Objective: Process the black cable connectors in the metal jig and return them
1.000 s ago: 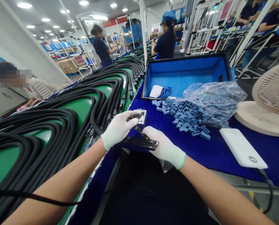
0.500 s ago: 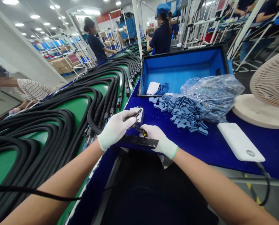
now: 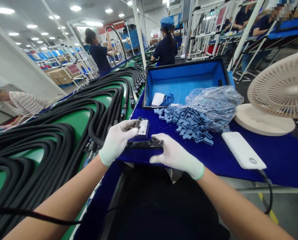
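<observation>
My left hand [image 3: 119,139], in a white glove, pinches a small tool with a coiled spring [image 3: 138,122]. Just behind it sits a grey metal block [image 3: 143,129] with small holes. My right hand [image 3: 172,154], gloved too, is spread with thumb and fingers apart and nothing between them. Its fingertips are beside the end of a black strip [image 3: 149,143] lying along the front edge of the blue table [image 3: 161,128]. A heap of blue-grey plastic pieces [image 3: 191,125] lies beyond my right hand.
A blue crate [image 3: 184,78] stands behind the heap, with a clear plastic bag [image 3: 214,100] against it. To the right are a white power bank [image 3: 242,150] with a cable and a fan [image 3: 281,86]. Black hoses [image 3: 46,143] cover the green surface at left. People work further back.
My right hand has let go of the yellow-marked part and opened. My left hand has turned the spring tool more upright. In the back, a person has raised a looped hose.
</observation>
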`<state>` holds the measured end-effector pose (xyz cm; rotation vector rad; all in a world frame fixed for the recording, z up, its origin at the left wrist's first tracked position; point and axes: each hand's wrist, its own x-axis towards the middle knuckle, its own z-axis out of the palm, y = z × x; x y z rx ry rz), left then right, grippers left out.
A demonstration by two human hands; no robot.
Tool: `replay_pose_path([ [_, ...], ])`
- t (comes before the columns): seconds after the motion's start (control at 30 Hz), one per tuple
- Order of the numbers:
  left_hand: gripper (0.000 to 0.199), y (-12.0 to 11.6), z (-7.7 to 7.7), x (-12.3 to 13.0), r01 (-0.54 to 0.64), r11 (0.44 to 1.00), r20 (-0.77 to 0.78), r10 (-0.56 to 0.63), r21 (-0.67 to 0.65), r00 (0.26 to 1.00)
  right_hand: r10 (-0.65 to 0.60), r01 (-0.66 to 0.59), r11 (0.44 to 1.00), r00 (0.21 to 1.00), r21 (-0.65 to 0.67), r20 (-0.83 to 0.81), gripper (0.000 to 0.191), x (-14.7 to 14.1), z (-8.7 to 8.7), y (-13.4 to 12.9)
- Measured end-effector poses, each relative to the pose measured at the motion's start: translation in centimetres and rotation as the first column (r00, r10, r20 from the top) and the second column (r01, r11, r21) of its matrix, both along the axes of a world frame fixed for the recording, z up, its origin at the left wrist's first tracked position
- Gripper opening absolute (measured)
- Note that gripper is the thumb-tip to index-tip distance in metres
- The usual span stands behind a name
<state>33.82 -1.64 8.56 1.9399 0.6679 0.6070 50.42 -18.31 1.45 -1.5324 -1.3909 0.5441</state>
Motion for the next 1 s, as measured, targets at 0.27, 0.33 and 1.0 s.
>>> replay_pose_path([
  [0.27, 0.024, -1.1, 0.9, 0.2, 0.464, 0.848, -0.294, -0.389, 0.256, 0.873, 0.044, -0.030, 0.999, 0.480, 0.034, -0.876, 0.053, -3.1, 0.0, 1.0],
  [0.33, 0.021, -1.2, 0.6, 0.2, 0.485, 0.827, -0.298, -0.404, 0.286, 0.865, 0.031, -0.052, 0.999, 0.488, 0.006, -0.872, 0.060, -2.9, 0.1, 1.2],
  [1.0, 0.022, -3.0, -5.4, -2.8, -0.047, 0.997, -0.089, 0.053, 0.067, 0.995, 0.030, 0.160, 0.966, 0.710, 0.202, -0.704, 0.042, -2.4, 0.2, 0.4],
])
